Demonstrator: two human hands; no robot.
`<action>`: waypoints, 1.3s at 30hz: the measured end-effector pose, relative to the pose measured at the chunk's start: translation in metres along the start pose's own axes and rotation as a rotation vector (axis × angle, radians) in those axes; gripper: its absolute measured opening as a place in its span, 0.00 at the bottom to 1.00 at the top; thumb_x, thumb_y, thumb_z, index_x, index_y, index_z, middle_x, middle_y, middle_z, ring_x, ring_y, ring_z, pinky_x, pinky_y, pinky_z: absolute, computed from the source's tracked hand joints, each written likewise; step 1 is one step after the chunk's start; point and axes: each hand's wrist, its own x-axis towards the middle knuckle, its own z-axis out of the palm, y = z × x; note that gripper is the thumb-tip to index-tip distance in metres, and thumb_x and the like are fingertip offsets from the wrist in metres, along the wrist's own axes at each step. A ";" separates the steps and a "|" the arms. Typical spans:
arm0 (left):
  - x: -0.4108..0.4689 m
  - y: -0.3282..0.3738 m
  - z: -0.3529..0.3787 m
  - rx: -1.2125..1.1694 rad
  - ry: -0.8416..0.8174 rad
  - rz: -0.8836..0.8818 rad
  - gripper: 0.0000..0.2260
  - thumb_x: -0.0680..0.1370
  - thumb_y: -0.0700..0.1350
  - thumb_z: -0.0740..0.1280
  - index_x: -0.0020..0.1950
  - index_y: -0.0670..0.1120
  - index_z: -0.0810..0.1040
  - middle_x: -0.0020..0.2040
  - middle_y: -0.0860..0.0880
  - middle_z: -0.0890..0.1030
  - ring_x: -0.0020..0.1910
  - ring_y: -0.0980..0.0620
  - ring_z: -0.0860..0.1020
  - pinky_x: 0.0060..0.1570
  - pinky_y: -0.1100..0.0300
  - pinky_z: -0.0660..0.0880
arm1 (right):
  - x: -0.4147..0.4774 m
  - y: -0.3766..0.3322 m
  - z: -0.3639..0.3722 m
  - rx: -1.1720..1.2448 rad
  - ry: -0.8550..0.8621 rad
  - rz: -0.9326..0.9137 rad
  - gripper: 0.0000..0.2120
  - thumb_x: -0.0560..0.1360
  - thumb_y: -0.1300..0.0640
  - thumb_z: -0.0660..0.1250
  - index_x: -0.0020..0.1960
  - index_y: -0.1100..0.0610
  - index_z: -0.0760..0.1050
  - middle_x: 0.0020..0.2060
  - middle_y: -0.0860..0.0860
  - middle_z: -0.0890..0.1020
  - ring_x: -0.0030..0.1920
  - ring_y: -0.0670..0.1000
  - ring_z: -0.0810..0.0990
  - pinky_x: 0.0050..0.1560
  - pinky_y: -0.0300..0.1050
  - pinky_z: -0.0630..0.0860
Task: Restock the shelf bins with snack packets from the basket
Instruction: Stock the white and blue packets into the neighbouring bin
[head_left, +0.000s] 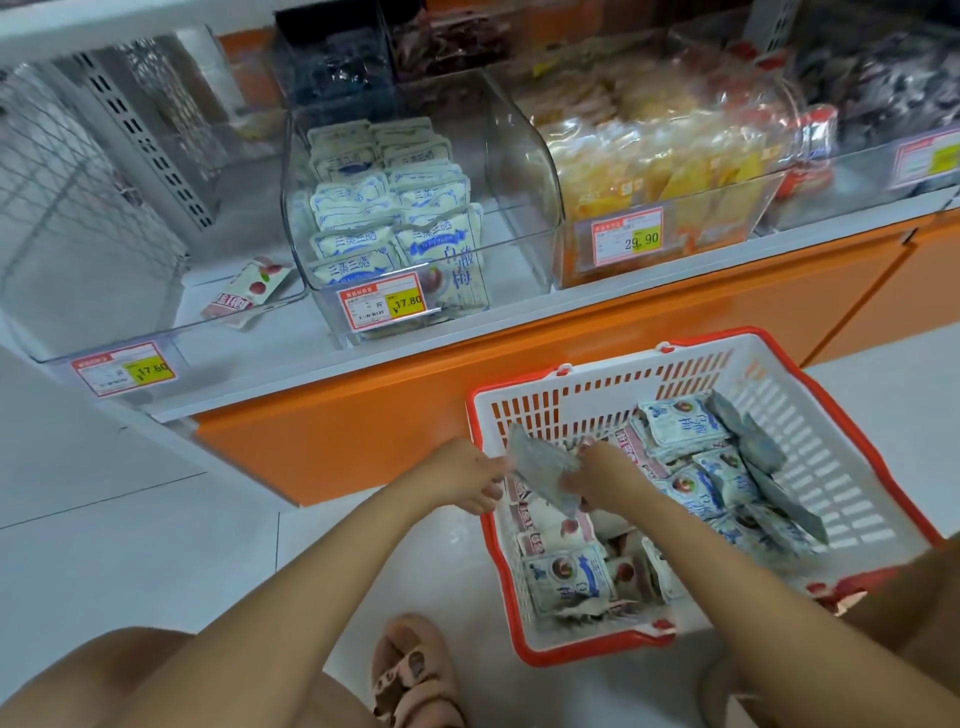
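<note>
A white basket with a red rim (878, 415) stands on the floor before the shelf, holding several blue-and-white and pink snack packets (696, 483). Over its left edge both hands grip a small stack of packets showing their silvery backs (543, 470). My left hand (470, 480) holds the stack's left side and my right hand (597, 480) holds its right side. On the shelf, a clear bin (519, 171) is part-filled with blue-and-white packets (395, 208). The clear bin to its left (104, 343) holds one pink packet (249, 293).
A bin of orange-yellow packets (665, 156) sits to the right, with darker packets in bins behind. Price tags hang on the bin fronts. The orange shelf base (415, 410) runs behind the basket. My sandalled foot (410, 670) rests on the white tiled floor.
</note>
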 end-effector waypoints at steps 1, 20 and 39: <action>0.000 0.005 -0.003 -0.104 0.009 0.004 0.25 0.77 0.60 0.63 0.62 0.41 0.74 0.57 0.44 0.81 0.45 0.52 0.81 0.44 0.63 0.79 | -0.008 -0.012 -0.013 0.019 0.050 -0.039 0.11 0.76 0.60 0.64 0.34 0.58 0.72 0.30 0.52 0.76 0.28 0.49 0.74 0.29 0.37 0.74; -0.054 0.087 -0.071 -0.740 -0.039 0.539 0.09 0.73 0.37 0.65 0.52 0.39 0.79 0.46 0.43 0.84 0.41 0.50 0.83 0.42 0.59 0.81 | -0.079 -0.055 -0.104 0.197 0.476 -0.815 0.26 0.63 0.41 0.71 0.60 0.45 0.79 0.63 0.35 0.74 0.62 0.34 0.72 0.60 0.25 0.66; -0.054 0.127 -0.129 -0.333 0.402 0.814 0.10 0.74 0.37 0.70 0.55 0.44 0.78 0.42 0.51 0.85 0.41 0.53 0.83 0.38 0.64 0.78 | -0.058 -0.172 -0.228 0.010 -0.011 -0.638 0.21 0.65 0.61 0.79 0.51 0.57 0.71 0.43 0.53 0.82 0.37 0.49 0.83 0.35 0.41 0.80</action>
